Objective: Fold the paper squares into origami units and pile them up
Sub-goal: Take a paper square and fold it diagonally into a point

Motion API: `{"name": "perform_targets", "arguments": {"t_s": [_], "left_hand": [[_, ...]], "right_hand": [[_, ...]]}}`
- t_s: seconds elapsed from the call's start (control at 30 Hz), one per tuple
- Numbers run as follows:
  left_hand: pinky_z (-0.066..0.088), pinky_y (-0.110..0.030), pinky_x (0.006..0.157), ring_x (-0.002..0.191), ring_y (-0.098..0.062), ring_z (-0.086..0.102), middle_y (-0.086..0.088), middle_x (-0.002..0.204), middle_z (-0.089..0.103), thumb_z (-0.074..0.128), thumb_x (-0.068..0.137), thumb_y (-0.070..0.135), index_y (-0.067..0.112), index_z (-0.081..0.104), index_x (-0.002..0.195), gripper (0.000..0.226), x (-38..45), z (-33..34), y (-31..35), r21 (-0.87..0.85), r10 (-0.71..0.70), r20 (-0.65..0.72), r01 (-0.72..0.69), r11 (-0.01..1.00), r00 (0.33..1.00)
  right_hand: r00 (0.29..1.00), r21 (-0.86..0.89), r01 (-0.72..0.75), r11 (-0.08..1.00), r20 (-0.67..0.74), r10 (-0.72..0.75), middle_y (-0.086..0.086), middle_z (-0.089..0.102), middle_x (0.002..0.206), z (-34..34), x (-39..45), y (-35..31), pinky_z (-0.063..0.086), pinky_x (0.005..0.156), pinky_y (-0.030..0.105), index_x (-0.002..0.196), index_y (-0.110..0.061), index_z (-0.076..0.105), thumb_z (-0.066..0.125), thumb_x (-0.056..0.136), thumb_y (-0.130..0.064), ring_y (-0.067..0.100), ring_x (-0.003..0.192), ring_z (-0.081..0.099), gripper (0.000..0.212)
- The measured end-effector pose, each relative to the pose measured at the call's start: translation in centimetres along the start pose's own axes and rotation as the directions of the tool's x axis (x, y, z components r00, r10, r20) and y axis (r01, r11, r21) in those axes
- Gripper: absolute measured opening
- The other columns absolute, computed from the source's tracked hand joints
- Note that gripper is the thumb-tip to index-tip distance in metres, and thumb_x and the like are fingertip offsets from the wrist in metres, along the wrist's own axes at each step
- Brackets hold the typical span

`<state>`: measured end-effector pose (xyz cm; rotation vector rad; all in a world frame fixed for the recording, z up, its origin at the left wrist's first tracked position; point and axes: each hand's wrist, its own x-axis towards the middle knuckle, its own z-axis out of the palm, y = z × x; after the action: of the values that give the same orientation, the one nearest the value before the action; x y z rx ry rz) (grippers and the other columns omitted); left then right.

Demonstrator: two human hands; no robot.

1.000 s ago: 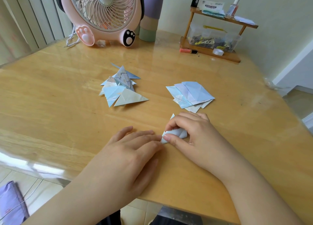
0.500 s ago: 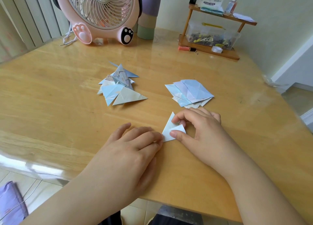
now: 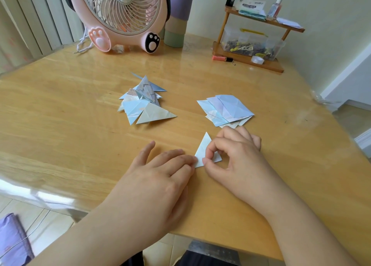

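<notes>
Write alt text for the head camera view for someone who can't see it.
Two hands work a small folded paper triangle on a wooden table: the right hand pinches it, the left hand rests flat beside it. Behind lie a pile of folded units and a stack of paper squares.

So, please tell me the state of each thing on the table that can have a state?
Small pale-blue paper triangle: folded, flat, pinched by right hand.
Left hand: flat, fingertips at triangle's edge.
Pile of folded triangular units: heaped.
Stack of blue paper squares: unfolded, fanned.
</notes>
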<state>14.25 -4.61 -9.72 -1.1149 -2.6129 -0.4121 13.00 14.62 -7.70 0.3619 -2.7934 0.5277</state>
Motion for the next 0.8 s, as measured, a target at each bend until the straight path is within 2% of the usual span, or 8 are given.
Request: {"name": "perform_targets", "arguments": {"t_s": [0.07,0.17,0.3,0.43,0.53,0.6,0.7,0.8], "left_hand": [[0.045,-0.056,0.095,0.114,-0.016,0.060,0.009,0.118,0.065,0.039,0.084,0.027,0.018,0.068,0.106,0.037,-0.1,0.1,0.0,-0.005,-0.007,0.010,0.007,1.000,1.000],[0.044,-0.056,0.095,0.115,-0.015,0.060,0.010,0.118,0.065,0.039,0.085,0.027,0.019,0.067,0.104,0.036,-0.1,0.1,-0.1,-0.020,-0.014,0.009,0.014,1.000,1.000],[0.045,-0.057,0.094,0.113,-0.014,0.061,0.011,0.117,0.065,0.038,0.084,0.027,0.019,0.067,0.100,0.034,0.0,0.2,-0.1,-0.036,-0.014,-0.014,0.013,0.999,1.000],[0.044,-0.056,0.096,0.113,-0.013,0.060,0.012,0.117,0.065,0.039,0.083,0.028,0.020,0.066,0.098,0.032,0.0,0.2,-0.1,-0.057,-0.020,-0.029,0.018,0.998,0.999],[0.043,-0.054,0.097,0.113,-0.011,0.060,0.014,0.117,0.064,0.039,0.083,0.028,0.022,0.063,0.096,0.028,0.1,0.2,-0.2,-0.098,-0.021,-0.032,0.018,0.995,0.999],[0.041,-0.051,0.097,0.113,-0.009,0.057,0.016,0.117,0.063,0.039,0.082,0.028,0.024,0.061,0.095,0.026,0.1,0.2,-0.4,-0.125,-0.023,-0.033,0.018,0.992,0.999],[0.036,-0.047,0.099,0.114,-0.004,0.053,0.020,0.116,0.062,0.039,0.082,0.031,0.028,0.059,0.095,0.024,0.2,0.1,-0.6,-0.183,-0.055,-0.025,0.050,0.982,0.998],[0.031,-0.045,0.101,0.107,0.000,0.050,0.023,0.108,0.061,0.039,0.082,0.037,0.030,0.058,0.090,0.022,0.9,-0.3,-0.5,-0.236,-0.104,-0.027,0.095,0.967,0.994]], "right_hand": [[0.999,-0.008,-0.046,0.999,-0.005,0.046,-0.019,0.042,0.072,-0.5,-0.1,0.6,0.020,0.083,0.021,0.064,-0.035,0.048,0.060,0.071,-0.033,0.000,0.085,0.037,0.014],[0.995,-0.033,-0.096,0.995,0.019,0.096,-0.016,0.043,0.071,-1.1,-0.1,1.2,0.019,0.082,0.023,0.061,-0.035,0.048,0.069,0.075,-0.024,-0.001,0.088,0.039,0.028],[0.989,-0.027,-0.137,0.990,0.052,0.138,-0.013,0.043,0.072,-1.6,-0.1,1.4,0.017,0.088,0.013,0.059,-0.038,0.045,0.068,0.076,-0.022,-0.007,0.091,0.037,0.033],[0.984,-0.016,-0.160,0.987,0.074,0.161,-0.012,0.044,0.074,-1.7,-0.1,1.3,0.019,0.081,0.019,0.059,-0.037,0.045,0.066,0.077,-0.021,-0.005,0.090,0.039,0.032],[0.981,0.021,-0.178,0.984,0.082,0.176,-0.011,0.046,0.077,-1.9,-0.1,1.5,0.020,0.082,0.020,0.061,-0.035,0.046,0.067,0.078,-0.020,-0.003,0.088,0.042,0.031],[0.980,0.108,-0.195,0.975,0.063,0.189,-0.012,0.050,0.079,-2.0,-0.2,1.8,0.027,0.083,0.020,0.065,-0.034,0.050,0.066,0.082,-0.022,-0.001,0.086,0.047,0.025],[0.978,0.181,-0.206,0.962,0.031,0.204,-0.015,0.052,0.082,-1.9,-0.1,2.2,0.033,0.074,0.012,0.075,-0.028,0.057,0.056,0.090,-0.024,0.000,0.083,0.048,0.016],[0.976,0.166,-0.208,0.964,0.093,0.194,-0.018,0.053,0.090,-1.6,0.1,2.2,0.034,0.081,0.019,0.085,-0.026,0.061,0.049,0.094,-0.020,-0.002,0.087,0.045,0.017]]}}
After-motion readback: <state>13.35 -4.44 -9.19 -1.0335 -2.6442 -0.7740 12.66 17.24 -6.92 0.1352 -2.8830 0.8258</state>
